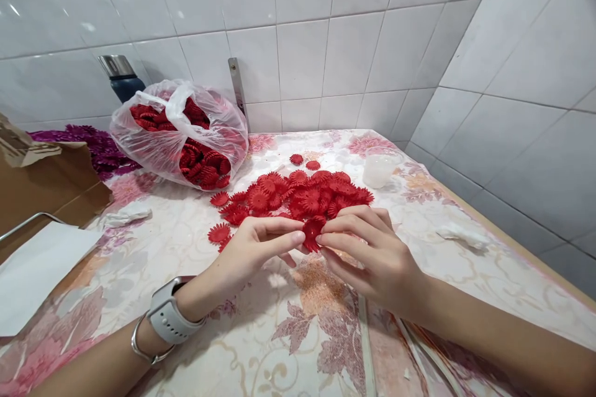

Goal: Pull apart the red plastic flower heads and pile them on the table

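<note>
Between my two hands is a red artificial flower piece (313, 234) with a jagged, petal-like edge and a darker cupped middle. My left hand (265, 239) pinches its left side between thumb and fingers. On the opposite side, the fingertips of my right hand (365, 245) grip its edge. Just beyond my fingers lies a loose pile of similar red flower pieces (310, 195) on the floral tablecloth (261, 335). A few single pieces sit apart from the pile, one of them a red flower piece (218, 233) to the left.
A clear plastic bag (233, 136) full of red pieces stands at the back left, before a dark bottle (125, 84). Further left are purple flowers (100, 149), a cardboard box (60, 183) and white paper (41, 273). A translucent cup (378, 169) stands right of the pile, near crumpled tissue (463, 237).
</note>
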Action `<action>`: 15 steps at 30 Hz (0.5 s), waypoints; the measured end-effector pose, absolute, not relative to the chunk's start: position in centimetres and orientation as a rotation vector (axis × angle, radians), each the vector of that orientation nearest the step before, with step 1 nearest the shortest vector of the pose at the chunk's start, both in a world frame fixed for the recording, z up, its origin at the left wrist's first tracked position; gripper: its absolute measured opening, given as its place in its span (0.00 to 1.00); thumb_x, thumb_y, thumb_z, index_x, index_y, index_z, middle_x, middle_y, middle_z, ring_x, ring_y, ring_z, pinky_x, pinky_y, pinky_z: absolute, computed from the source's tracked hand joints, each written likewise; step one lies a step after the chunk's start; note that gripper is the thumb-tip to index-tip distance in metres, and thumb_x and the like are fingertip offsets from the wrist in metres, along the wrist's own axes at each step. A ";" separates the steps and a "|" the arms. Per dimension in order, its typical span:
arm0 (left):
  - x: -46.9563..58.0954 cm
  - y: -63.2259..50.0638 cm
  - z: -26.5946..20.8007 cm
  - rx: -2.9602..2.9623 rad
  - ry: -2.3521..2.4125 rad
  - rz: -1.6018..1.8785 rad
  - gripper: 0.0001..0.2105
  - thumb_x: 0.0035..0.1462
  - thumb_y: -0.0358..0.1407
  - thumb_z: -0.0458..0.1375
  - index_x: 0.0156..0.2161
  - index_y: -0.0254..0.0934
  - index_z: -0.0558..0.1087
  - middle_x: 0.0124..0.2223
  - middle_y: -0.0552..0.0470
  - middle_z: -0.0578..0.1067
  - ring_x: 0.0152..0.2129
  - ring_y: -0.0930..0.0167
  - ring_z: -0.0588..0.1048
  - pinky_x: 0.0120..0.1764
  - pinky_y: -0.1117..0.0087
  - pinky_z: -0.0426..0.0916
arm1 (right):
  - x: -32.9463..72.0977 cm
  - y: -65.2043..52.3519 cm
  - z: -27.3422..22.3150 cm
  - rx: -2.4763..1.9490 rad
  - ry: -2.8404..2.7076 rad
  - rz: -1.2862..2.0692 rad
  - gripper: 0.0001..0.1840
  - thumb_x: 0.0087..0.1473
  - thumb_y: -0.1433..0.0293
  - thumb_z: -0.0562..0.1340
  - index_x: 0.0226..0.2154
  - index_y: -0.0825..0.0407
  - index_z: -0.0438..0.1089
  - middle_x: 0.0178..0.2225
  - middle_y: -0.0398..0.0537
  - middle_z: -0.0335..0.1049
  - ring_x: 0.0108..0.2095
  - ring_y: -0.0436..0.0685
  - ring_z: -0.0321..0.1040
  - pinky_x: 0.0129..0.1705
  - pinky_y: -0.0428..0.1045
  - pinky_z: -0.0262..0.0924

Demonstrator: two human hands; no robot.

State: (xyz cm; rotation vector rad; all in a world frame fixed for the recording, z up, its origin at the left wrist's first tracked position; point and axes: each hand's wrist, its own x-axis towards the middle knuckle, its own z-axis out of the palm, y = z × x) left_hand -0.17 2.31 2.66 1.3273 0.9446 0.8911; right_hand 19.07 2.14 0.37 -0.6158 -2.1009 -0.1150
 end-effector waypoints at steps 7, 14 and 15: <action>0.1 2.1 2.2 1.177 0.912 0.849 0.05 0.47 0.32 0.65 0.32 0.39 0.80 0.27 0.55 0.79 0.19 0.78 0.74 0.25 0.80 0.69 | 19.1 1.4 1.4 -0.902 -1.914 0.705 0.04 0.52 0.71 0.62 0.27 0.53 0.71 0.27 0.45 0.69 0.31 0.54 0.64 0.34 0.51 0.56; 0.6 1.7 1.8 1.110 0.911 0.843 0.04 0.42 0.34 0.68 0.28 0.38 0.80 0.24 0.56 0.79 0.18 0.78 0.74 0.25 0.80 0.69 | 19.0 1.5 1.6 -1.075 -1.720 1.154 0.09 0.45 0.65 0.67 0.22 0.51 0.68 0.25 0.41 0.67 0.28 0.52 0.63 0.29 0.47 0.55; 0.6 1.7 1.7 1.111 0.912 0.842 0.05 0.43 0.34 0.68 0.29 0.38 0.80 0.25 0.56 0.79 0.19 0.78 0.74 0.25 0.80 0.69 | 19.0 1.5 1.6 -1.080 -1.705 1.192 0.09 0.46 0.65 0.66 0.22 0.51 0.69 0.25 0.41 0.67 0.27 0.51 0.63 0.28 0.47 0.55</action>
